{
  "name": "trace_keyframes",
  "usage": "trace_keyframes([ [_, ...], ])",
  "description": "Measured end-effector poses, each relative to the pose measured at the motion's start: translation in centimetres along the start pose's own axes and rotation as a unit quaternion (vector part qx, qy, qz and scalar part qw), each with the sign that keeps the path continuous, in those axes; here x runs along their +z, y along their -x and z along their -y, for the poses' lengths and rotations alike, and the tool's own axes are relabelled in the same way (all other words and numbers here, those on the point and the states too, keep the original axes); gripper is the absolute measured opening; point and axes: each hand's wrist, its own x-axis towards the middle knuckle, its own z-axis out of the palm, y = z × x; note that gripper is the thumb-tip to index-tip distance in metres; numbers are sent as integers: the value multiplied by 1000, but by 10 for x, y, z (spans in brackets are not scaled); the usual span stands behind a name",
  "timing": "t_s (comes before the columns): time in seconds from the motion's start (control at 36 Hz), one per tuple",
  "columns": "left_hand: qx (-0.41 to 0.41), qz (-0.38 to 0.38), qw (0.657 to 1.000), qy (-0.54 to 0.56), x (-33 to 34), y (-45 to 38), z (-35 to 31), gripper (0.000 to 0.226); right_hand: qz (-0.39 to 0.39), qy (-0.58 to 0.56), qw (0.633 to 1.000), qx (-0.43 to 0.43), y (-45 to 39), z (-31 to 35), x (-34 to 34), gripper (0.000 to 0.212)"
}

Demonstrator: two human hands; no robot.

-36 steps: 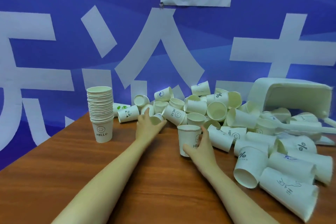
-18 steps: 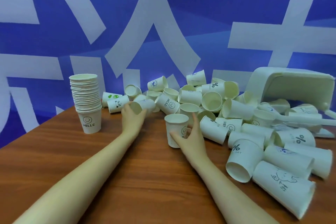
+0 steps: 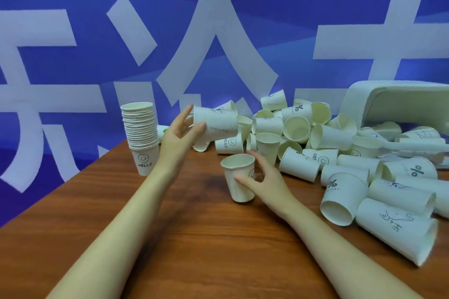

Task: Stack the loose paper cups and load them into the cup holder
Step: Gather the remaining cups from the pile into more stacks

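Observation:
My left hand (image 3: 178,136) holds a white paper cup (image 3: 217,125) on its side, lifted above the table just left of the pile. My right hand (image 3: 266,182) grips an upright cup (image 3: 239,181) that stands on the wooden table (image 3: 194,238). A tall stack of nested cups (image 3: 141,133), the bottom one printed with a smiley and HELLO, stands at the table's back left. A heap of loose cups (image 3: 315,143) lies tumbled across the back and right of the table.
A white plastic container (image 3: 398,97) lies tipped on its side at the back right, cups spilling from it. Large cups (image 3: 398,228) lie near the right front edge. A blue wall with white characters rises right behind the table.
My left hand has lifted a cup out of the pile and raised it above the table. My right hand keeps its hold on the upright cup.

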Motion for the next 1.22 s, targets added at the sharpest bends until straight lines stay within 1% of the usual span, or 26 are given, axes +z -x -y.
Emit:
trace_keyframes([
  [0.06,24,17,999,-32,1,2,-1,65,10,-10,1000,-6,2,3,0,66],
  [0.14,32,43,997,-61,2,4,0,51,15,-9,1000,-21,5,6,1,64],
  [0.22,38,66,992,-105,2,4,2,46,19,-3,999,-40,5,9,2,50],
  [0.28,54,103,982,-151,2,4,4,43,23,9,999,-48,5,8,3,49],
  [0.33,51,138,973,-177,4,5,9,40,27,11,998,-54,5,6,4,48],
  [0.39,33,160,970,-183,8,7,15,41,25,3,998,-55,5,5,5,47],
  [0.44,19,169,974,-150,14,13,23,34,25,-7,998,-50,4,3,4,46],
  [0.5,-1,163,983,-90,21,18,30,35,25,-13,999,-40,3,1,3,44],
  [0.56,-37,134,990,-30,27,22,36,39,18,-22,999,-32,2,-1,2,43],
  [0.64,-54,102,993,3,34,27,42,43,8,-39,999,-31,2,-2,-1,34],
  [0.69,-43,91,995,-8,38,31,43,45,4,-34,999,-34,1,-2,-3,31],
  [0.78,-27,85,995,-38,43,35,45,65,-6,-12,999,-36,0,-4,-4,30],
  [0.83,-19,105,993,-50,47,37,46,74,-7,-4,999,-37,0,-4,-3,30],
  [0.92,3,129,989,-75,50,41,47,72,-22,-2,999,-39,0,-5,-3,32],
  [1.03,25,136,984,-115,44,42,50,69,-82,12,997,-6,-7,-11,-10,22],
  [1.08,39,109,986,-122,40,39,46,62,-129,34,991,11,-17,-9,-15,20],
  [1.17,30,53,992,-112,32,29,43,58,-204,124,971,14,-41,0,-27,29],
  [1.22,10,36,992,-123,26,23,44,61,-206,209,956,4,-59,5,-33,36],
])
